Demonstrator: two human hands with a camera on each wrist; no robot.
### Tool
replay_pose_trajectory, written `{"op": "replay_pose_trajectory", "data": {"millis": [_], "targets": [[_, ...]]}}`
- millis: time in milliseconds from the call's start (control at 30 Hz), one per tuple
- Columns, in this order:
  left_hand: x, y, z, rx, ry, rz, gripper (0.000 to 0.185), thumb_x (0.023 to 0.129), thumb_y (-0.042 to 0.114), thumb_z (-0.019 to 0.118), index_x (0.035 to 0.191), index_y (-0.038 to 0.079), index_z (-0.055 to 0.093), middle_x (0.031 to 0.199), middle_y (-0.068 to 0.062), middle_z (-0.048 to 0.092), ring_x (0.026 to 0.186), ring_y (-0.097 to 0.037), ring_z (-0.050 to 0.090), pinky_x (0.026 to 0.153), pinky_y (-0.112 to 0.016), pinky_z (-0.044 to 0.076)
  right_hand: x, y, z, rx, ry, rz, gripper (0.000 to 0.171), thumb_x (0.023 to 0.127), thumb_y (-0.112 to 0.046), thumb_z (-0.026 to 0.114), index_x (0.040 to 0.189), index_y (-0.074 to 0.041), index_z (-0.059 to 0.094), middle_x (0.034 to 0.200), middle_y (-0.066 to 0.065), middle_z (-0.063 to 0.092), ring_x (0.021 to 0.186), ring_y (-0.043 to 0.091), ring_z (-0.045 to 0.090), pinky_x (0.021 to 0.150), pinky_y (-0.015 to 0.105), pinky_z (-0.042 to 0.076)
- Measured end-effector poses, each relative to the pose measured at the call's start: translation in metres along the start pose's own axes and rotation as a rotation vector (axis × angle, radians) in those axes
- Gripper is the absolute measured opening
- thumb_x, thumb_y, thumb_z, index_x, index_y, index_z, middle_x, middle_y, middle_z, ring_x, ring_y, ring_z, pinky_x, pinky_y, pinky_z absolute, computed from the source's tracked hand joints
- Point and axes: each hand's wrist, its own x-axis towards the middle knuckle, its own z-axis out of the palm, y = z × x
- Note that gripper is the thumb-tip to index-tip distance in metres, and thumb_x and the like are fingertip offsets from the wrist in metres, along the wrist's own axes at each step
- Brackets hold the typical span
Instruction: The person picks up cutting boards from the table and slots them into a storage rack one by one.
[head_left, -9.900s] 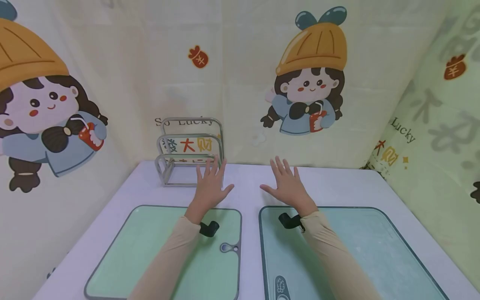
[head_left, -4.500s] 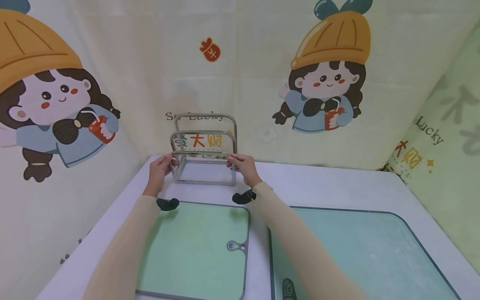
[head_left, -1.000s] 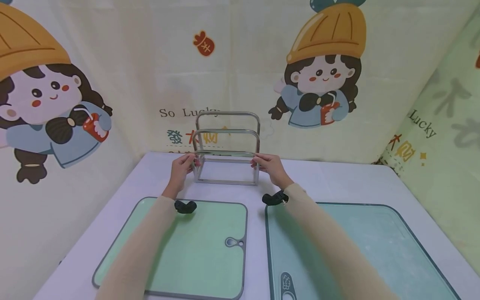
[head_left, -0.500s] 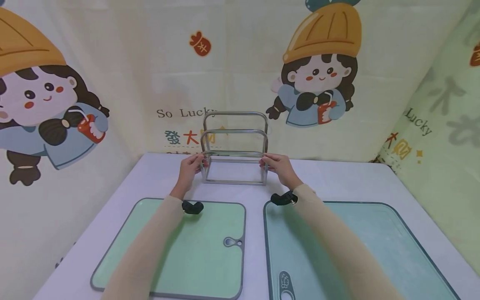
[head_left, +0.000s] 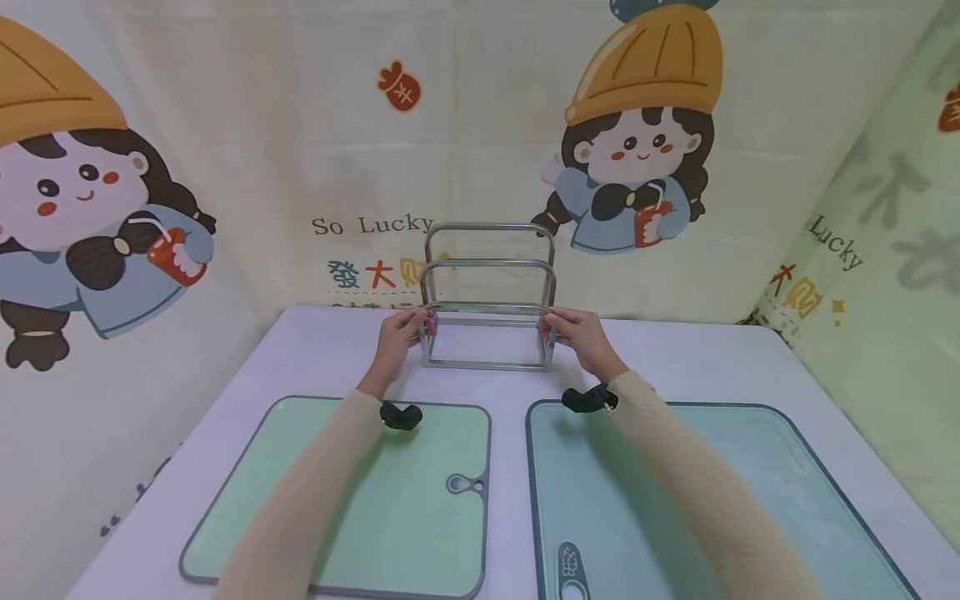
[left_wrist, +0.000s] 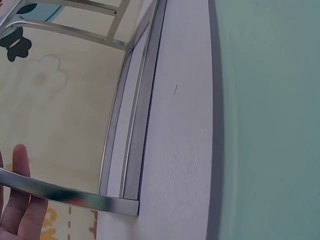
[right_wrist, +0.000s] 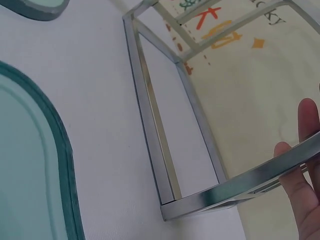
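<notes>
Your left hand [head_left: 396, 342] pinches the left end of the front hoop of the steel rack [head_left: 489, 296], fingers curled round the bar, and your right hand [head_left: 583, 337] grips the right end of the same hoop the same way. From the left wrist you see only fingertips [left_wrist: 17, 210] behind the bar; from the right wrist, fingers [right_wrist: 300, 190] lie behind the flat steel strip. That rack stands upright at the back of the white counter [head_left: 675, 367], near the backdrop [head_left: 465, 125], with three hoops one behind another, the front one lowest.

Writing shows on the backdrop only: "So Lucky" [head_left: 372, 225] just left of the rack, and under it coloured Chinese characters [head_left: 367, 273], partly covered by the steel bars. On the right-hand curtain you can read "Lucky" [head_left: 831, 242] again, slanted. A small oval mark [head_left: 569, 562] sits near the front edge of the larger board, too small to read.

Two boards lie flat in front of the rack: the green board [head_left: 337, 500] on your left, with a hanging hole [head_left: 459, 483] at its right edge, and the larger blue-green board [head_left: 697, 500] on your right. A narrow strip of bare counter runs between them. Bare counter also lies to the right of the rack, up to the curtain, and on its left toward the wall.
</notes>
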Motion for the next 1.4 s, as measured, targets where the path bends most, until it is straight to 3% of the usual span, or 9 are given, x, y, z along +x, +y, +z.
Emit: {"op": "replay_pose_trajectory", "data": {"millis": [300, 467, 700, 900, 1133, 1400], "targets": [[0.002, 0.002, 0.024, -0.041, -0.003, -0.015, 0.042, 0.094, 0.03, 0.056, 0.113, -0.008, 0.059, 0.083, 0.003, 0.063, 0.079, -0.007, 0.062, 0.094, -0.051, 0.048, -0.008, 0.003, -0.023, -0.027, 0.012, -0.011, 0.047, 0.095, -0.028, 0.054, 0.128, 0.005, 0.052, 0.101, 0.003, 0.066, 0.092, 0.01, 0.062, 0.094, 0.029, 0.05], [0.001, 0.006, 0.035, -0.065, -0.014, -0.015, 0.04, 0.095, 0.026, 0.055, 0.111, -0.01, 0.058, 0.084, -0.002, 0.063, 0.08, -0.012, 0.062, 0.094, -0.051, 0.048, -0.011, 0.005, -0.034, -0.03, 0.003, -0.012, 0.049, 0.095, -0.03, 0.055, 0.128, 0.005, 0.051, 0.1, 0.0, 0.065, 0.092, 0.007, 0.062, 0.09, 0.023, 0.052], [0.003, 0.004, 0.049, -0.048, -0.016, -0.02, 0.036, 0.094, 0.028, 0.056, 0.108, -0.005, 0.062, 0.081, 0.003, 0.063, 0.077, -0.008, 0.063, 0.091, -0.044, 0.051, -0.015, 0.007, -0.048, -0.059, 0.006, 0.003, 0.049, 0.093, -0.036, 0.054, 0.126, 0.0, 0.054, 0.1, -0.003, 0.065, 0.095, 0.006, 0.061, 0.096, 0.027, 0.049], [0.002, 0.006, 0.06, -0.058, -0.017, -0.004, 0.033, 0.095, 0.024, 0.055, 0.107, -0.005, 0.063, 0.081, 0.0, 0.063, 0.076, -0.008, 0.063, 0.091, -0.045, 0.052, -0.017, 0.007, -0.057, -0.038, 0.011, -0.006, 0.042, 0.094, -0.032, 0.054, 0.122, 0.0, 0.057, 0.098, -0.003, 0.066, 0.093, 0.007, 0.061, 0.09, 0.021, 0.051], [0.003, 0.007, 0.066, -0.039, -0.018, -0.013, 0.035, 0.095, 0.025, 0.055, 0.109, -0.006, 0.062, 0.082, -0.001, 0.063, 0.077, -0.008, 0.063, 0.091, -0.04, 0.052, -0.016, 0.009, -0.065, 0.006, 0.006, 0.0, 0.037, 0.096, -0.026, 0.052, 0.122, -0.001, 0.057, 0.098, -0.002, 0.066, 0.091, 0.005, 0.062, 0.08, 0.013, 0.051], [0.004, 0.005, 0.067, -0.02, -0.021, -0.034, 0.034, 0.095, 0.026, 0.055, 0.109, -0.004, 0.063, 0.087, -0.006, 0.065, 0.078, -0.008, 0.064, 0.089, -0.037, 0.053, -0.018, 0.009, -0.064, 0.041, 0.015, 0.014, 0.034, 0.093, -0.03, 0.056, 0.116, -0.006, 0.062, 0.095, -0.005, 0.067, 0.088, 0.003, 0.064, 0.079, 0.012, 0.052]]}}
